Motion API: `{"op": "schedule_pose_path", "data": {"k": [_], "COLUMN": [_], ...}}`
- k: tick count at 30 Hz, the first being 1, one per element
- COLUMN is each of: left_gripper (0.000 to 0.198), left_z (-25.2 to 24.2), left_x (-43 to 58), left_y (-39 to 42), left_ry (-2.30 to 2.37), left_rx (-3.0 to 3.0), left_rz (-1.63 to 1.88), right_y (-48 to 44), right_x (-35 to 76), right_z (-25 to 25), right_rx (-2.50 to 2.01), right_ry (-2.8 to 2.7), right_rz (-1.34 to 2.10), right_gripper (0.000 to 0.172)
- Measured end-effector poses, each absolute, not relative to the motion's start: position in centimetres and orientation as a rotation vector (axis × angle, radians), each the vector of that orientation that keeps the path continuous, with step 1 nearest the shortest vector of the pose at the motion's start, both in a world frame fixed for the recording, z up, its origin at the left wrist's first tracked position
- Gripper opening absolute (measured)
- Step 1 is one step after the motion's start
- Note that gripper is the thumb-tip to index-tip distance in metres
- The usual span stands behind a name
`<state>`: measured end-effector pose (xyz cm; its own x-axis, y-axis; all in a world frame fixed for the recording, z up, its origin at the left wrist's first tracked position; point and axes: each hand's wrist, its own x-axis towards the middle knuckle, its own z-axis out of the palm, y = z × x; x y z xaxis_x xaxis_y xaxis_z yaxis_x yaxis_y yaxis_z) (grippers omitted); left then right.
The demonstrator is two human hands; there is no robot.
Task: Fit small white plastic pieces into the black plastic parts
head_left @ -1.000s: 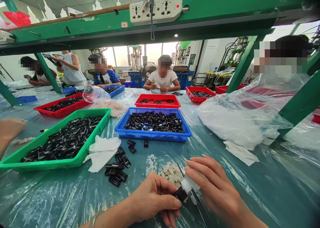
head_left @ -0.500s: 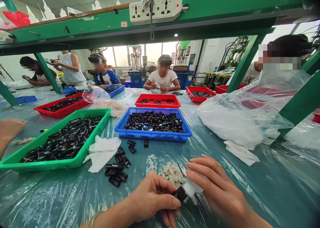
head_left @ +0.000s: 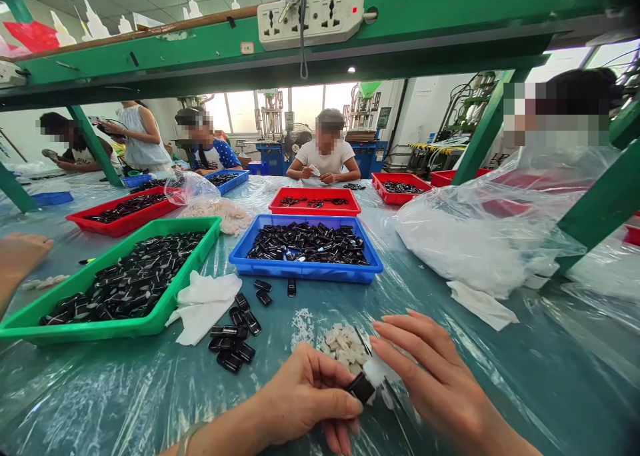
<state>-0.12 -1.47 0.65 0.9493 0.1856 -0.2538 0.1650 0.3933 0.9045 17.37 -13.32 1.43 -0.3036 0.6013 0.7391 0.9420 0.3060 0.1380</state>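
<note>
My left hand [head_left: 313, 396] is closed, pinching a small glossy black plastic part [head_left: 361, 388] between thumb and fingers. Against the part's upper end lies a bunched white wipe [head_left: 375, 372]. My right hand [head_left: 440, 373] presses the wipe there, its fingers long and close together and its thumb hidden. A thin dark metal tool [head_left: 398, 413], perhaps tweezers, runs slanting beside the wipe and under my right hand; how it is held does not show. Just beyond my fingers sits a heap of off-white crumpled bits [head_left: 346, 346]. Several loose black parts [head_left: 233, 343] lie to the left.
A blue tray [head_left: 305, 269] and a green tray [head_left: 165, 319] hold many black parts. A folded white cloth [head_left: 205, 306] lies between them. At right stands a clear bag of white material [head_left: 465, 249]. A green shelf beam [head_left: 200, 36] crosses overhead. Co-workers sit opposite.
The white wipe has shifted slightly and looks more bunched against the black part. My right fingers have moved a little; my left hand holds almost still.
</note>
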Motion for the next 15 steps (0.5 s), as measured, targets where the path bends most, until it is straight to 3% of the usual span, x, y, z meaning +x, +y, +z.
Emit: {"op": "schedule_pose_path", "data": {"k": [6, 15], "left_gripper": [0.021, 0.023], "left_z": [0.41, 0.59], "left_x": [0.0, -0.12], "left_y": [-1.63, -1.44], "left_ry": [0.353, 0.336], "left_rx": [1.162, 1.149], "left_rz": [0.014, 0.016], "right_y": [-13.05, -12.97], "right_x": [16.91, 17.05], "right_z": [1.36, 1.98], "right_rx": [-1.356, -1.305], "right_ry": [-1.929, -1.955], "right_rz": [-0.76, -0.706], "right_gripper": [0.034, 0.028]}}
